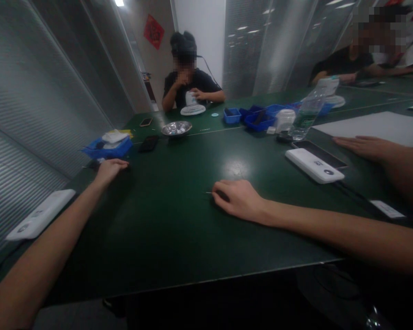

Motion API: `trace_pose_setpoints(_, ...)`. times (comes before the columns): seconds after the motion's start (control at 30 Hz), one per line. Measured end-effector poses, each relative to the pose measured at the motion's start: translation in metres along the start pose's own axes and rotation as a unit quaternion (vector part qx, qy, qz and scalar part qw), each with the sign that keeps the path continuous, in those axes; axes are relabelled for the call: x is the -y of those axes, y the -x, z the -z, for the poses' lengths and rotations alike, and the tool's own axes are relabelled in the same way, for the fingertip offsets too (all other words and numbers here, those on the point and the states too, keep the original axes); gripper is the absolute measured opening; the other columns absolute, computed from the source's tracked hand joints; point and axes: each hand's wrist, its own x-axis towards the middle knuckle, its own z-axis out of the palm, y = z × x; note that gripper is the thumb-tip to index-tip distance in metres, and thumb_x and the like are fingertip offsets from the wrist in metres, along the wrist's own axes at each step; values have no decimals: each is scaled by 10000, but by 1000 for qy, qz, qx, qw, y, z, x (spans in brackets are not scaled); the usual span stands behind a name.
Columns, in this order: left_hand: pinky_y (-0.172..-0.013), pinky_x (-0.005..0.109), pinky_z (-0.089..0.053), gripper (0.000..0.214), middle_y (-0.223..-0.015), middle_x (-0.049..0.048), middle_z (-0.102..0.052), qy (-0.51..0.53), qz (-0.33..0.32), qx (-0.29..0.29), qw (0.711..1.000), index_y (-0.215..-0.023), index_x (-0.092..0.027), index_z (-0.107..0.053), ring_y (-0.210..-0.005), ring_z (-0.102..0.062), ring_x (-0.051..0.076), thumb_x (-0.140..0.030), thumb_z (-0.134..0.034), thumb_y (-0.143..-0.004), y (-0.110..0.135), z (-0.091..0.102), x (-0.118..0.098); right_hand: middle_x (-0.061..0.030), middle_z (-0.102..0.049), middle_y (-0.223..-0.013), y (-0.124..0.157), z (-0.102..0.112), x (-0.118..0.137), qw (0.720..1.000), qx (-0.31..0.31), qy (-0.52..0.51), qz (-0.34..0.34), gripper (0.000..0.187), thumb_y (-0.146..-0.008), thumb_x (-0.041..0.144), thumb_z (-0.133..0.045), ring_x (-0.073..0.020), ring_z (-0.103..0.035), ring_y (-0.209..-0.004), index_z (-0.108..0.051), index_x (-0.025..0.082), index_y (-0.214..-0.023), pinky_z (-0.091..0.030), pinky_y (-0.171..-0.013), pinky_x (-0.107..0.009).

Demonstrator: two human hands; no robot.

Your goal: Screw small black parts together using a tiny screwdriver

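Note:
My right hand (pixel 239 198) rests on the green table (pixel 172 220) with its fingers curled closed. A thin, pale metal shaft (pixel 208 192) sticks out to the left of those fingers; the rest of it is hidden in the hand. Further off on the left, my left hand (pixel 110 172) is at the table beside a blue bin (pixel 112 150) that holds white and yellow items. Its fingers are drawn together, and what they hold, if anything, cannot be made out. A small dark and white item (pixel 97 162) lies partly behind this hand.
White power banks lie left (pixel 43 213) and right (pixel 315 165). Beyond are a metal bowl (pixel 176 129), phones (pixel 148 143), blue bins (pixel 259 121), a bottle (pixel 304 119) and a white fan (pixel 192 110) held by a person opposite. A co-worker's hand (pixel 368 147) rests at right.

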Motion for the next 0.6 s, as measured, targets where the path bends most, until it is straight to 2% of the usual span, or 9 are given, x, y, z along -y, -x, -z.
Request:
trace_pose_setpoints(0.37, -888, 276, -455, 406, -1076, 49, -739, -8, 3, 16, 1000, -1178, -69, -710, -945, -608, 165, -306, -745, -850, -2, -1, 4, -40, -683, -904, 0, 3, 2, 1000, 3, -10, 4, 249, -1017, 329, -476, -116, -526, -647, -664, 166, -1032, -320, -585, -256)
trace_pose_setpoints(0.5, -827, 278, -474, 396, -1004, 47, -748, -39, -14, -3, 999, -1150, -45, -704, -878, -611, 166, -317, -723, -863, -6, -2, 10, -42, -684, -902, 0, 3, 2, 1000, -3, -11, 3, 234, -1010, 318, -491, -112, -526, -641, -667, 164, -1023, -321, -587, -259)
trace_pose_setpoints(0.6, -778, 284, -484, 375, -920, 51, -750, -74, -55, -9, 996, -1103, -27, -710, -817, -620, 172, -324, -708, -874, -5, 0, 12, -41, -685, -900, 0, 2, 2, 1000, -5, -7, 3, 236, -1010, 322, -490, -115, -531, -649, -667, 167, -1030, -319, -592, -259)
